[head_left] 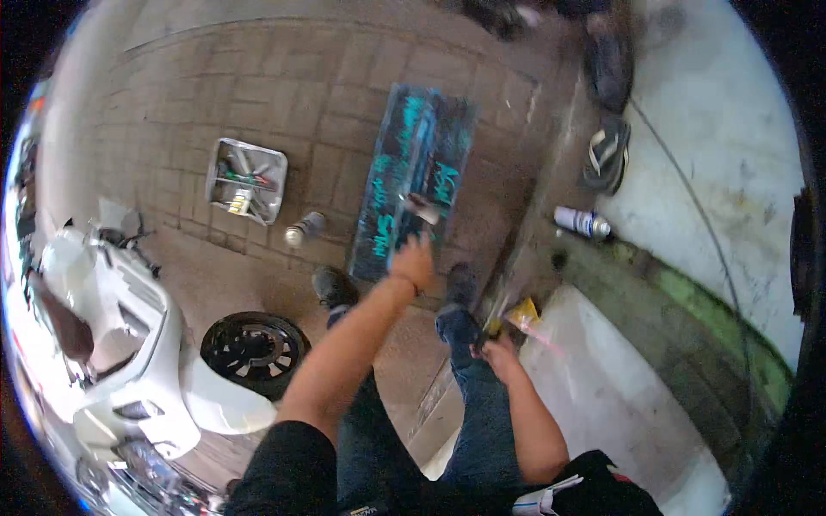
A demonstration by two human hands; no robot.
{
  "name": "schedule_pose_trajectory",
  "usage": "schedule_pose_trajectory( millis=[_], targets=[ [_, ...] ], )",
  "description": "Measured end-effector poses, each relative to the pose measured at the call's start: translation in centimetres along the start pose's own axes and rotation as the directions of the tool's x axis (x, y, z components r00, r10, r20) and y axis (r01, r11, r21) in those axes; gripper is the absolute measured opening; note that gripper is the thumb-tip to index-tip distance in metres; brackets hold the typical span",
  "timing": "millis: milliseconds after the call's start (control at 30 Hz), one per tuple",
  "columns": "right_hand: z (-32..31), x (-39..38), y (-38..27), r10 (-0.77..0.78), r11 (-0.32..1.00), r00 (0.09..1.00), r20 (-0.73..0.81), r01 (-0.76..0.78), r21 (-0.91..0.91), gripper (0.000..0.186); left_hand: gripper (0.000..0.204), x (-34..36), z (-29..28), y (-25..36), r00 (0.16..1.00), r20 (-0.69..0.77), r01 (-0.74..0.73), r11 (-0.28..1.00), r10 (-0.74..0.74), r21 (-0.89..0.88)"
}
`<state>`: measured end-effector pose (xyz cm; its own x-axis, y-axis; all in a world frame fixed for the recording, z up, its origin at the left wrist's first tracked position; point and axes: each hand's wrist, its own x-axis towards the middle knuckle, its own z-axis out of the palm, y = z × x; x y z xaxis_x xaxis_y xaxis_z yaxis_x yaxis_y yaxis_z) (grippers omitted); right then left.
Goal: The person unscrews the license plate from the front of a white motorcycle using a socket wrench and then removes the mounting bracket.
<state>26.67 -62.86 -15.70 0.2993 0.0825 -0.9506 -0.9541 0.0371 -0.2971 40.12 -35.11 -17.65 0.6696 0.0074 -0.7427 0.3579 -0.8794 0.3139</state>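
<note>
Reaching with left grip [416, 262] over slab [406, 176], fingers partly extended; cannot tell, through blur, whether holding anything. With right grip [501, 351], curled near yellow item [523, 311]; hold likewise unclear. Judged as mid-handling above slab; probably calls next for a steady left hand at its near end. Note slab: long, dark, blue-streaked, lettered in turquoise, on paving [292, 112] just ahead of shoes [331, 288]. Then, smaller: brown-and-white item [421, 207], smeared, over slab, just beyond left fingers.
</note>
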Motion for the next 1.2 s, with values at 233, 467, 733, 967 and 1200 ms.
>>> schedule_pose_trajectory(
  millis=[233, 467, 733, 967, 1200],
  targets=[
    [-2.8, -5.3, 3.3, -0.402, 0.448, 0.915, -0.034, 0.165, -0.879, 0.062, 0.052, -30.9, 5.4, -4.6, 0.976, 0.202, 0.002, 0.922, 0.083, -0.387],
    [12.6, -17.8, -4.6, -0.056, 0.270, 0.960, 0.273, 0.278, -0.922, 0.039, 0.046, -60.1, 12.5, -16.2, 0.879, 0.249, 0.477, 0.727, -0.407, -0.493],
    [38.2, -30.7, 8.2, 0.013, -0.148, 0.479, 0.878, 0.869, -0.472, 0.044, 0.041, -72.5, 23.1, -27.6, 0.640, -0.139, 0.190, 0.331, -0.756, -0.924],
    [56.2, -47.3, 29.1, 0.238, 0.010, 0.541, 0.807, 0.829, -0.559, 0.047, 0.041, -82.9, 19.1, -41.0, 0.303, -0.299, -0.125, 0.274, -0.905, -0.954],
    [62.3, -48.5, 36.6, 0.113, 0.006, 0.427, 0.897, 0.903, -0.430, 0.043, 0.046, -83.0, 9.6, -52.8, 0.131, -0.347, -0.283, 0.301, -0.929, -0.911]
  ],
)
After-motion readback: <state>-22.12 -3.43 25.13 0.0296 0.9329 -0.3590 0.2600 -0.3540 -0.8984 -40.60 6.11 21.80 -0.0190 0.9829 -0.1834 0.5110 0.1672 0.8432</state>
